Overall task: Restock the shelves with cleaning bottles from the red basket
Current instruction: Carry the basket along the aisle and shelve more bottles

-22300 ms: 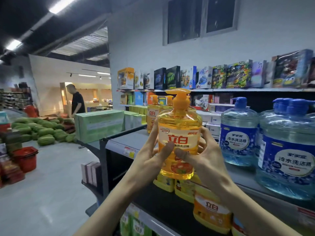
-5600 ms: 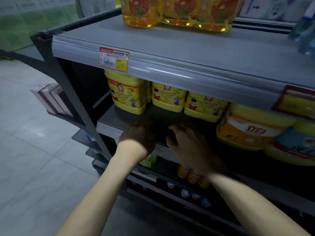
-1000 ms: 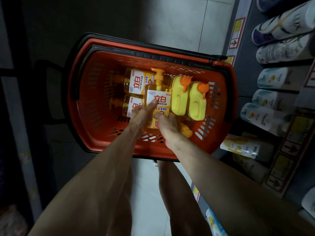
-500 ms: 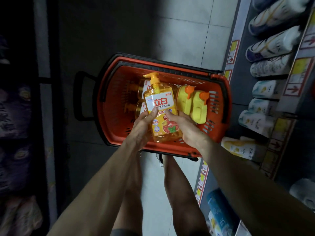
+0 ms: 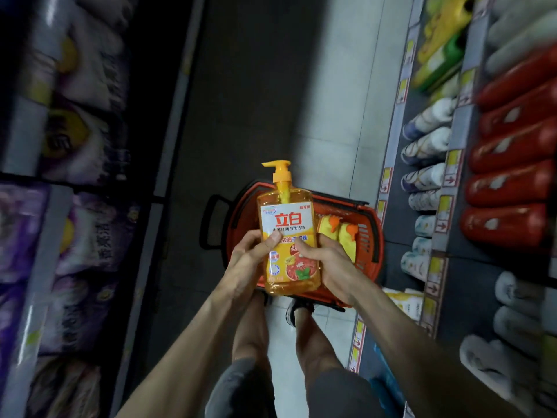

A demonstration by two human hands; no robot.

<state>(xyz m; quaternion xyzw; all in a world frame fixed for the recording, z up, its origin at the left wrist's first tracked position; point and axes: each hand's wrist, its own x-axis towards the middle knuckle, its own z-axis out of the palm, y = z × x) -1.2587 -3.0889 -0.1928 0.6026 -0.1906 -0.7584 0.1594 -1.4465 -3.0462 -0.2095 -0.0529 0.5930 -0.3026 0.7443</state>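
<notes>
An orange pump bottle (image 5: 286,218) of dish soap with a white and red label is held upright above the red basket (image 5: 372,224). My left hand (image 5: 248,260) grips its left side, thumb across the label. My right hand (image 5: 327,263) grips its right side. The basket stands on the floor below, with two yellow bottles with orange caps (image 5: 339,235) showing at its right. The rest of the basket's inside is hidden behind the bottle and my hands.
Shelves on the right carry white bottles (image 5: 425,179), red packs (image 5: 512,146) and yellow and green jugs (image 5: 440,40). Purple packs (image 5: 84,236) fill the rack on the left. Tiled aisle floor (image 5: 331,101) runs between them. My legs stand just behind the basket.
Both hands have lifted the orange pump bottle out of the basket and higher up. The view has tilted up, so the basket looks smaller and lower.
</notes>
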